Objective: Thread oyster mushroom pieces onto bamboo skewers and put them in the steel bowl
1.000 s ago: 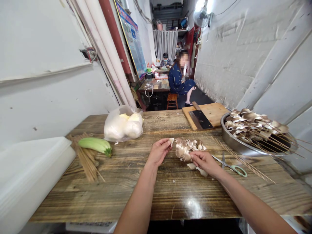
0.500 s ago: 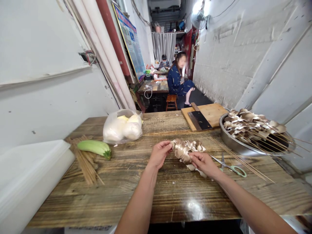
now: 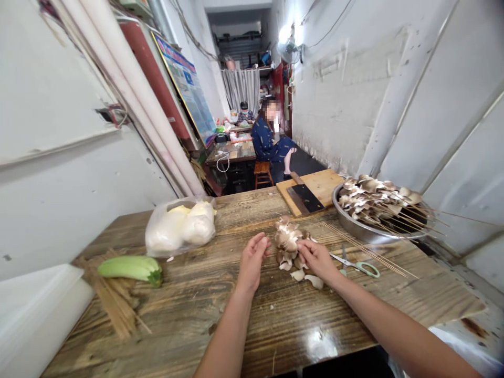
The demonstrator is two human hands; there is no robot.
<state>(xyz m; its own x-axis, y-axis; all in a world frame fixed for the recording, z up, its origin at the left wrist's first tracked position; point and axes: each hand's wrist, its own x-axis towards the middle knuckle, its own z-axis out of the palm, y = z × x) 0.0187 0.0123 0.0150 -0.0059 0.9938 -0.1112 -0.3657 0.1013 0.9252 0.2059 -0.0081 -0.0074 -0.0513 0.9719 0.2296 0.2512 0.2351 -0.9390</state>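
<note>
A bunch of grey-brown oyster mushrooms [image 3: 286,235] stands just above the table, in front of me. My right hand [image 3: 318,258] pinches it from the right side with thumb and fingertips; whether a skewer runs through it is hidden. To the left, my left hand [image 3: 254,261] is held half curled with nothing in it, a small gap away from the mushrooms. Loose mushroom pieces [image 3: 314,282] lie on the wood below my right hand. Green-handled scissors [image 3: 360,266] lie open beyond the right wrist, beside several long bamboo skewers [image 3: 370,251].
A metal basin [image 3: 354,231] of skewered mushrooms stands at right. Behind is a cutting board [image 3: 325,181] with a cleaver [image 3: 305,198]. A bag of pale vegetables [image 3: 179,228], a green squash [image 3: 128,268], more skewers [image 3: 114,304] and a white box [image 3: 43,315] are left. A person [image 3: 263,139] sits beyond.
My left hand has let go of the mushrooms and drawn back slightly. The bunch has turned more upright in my right hand. The camera view has swung right.
</note>
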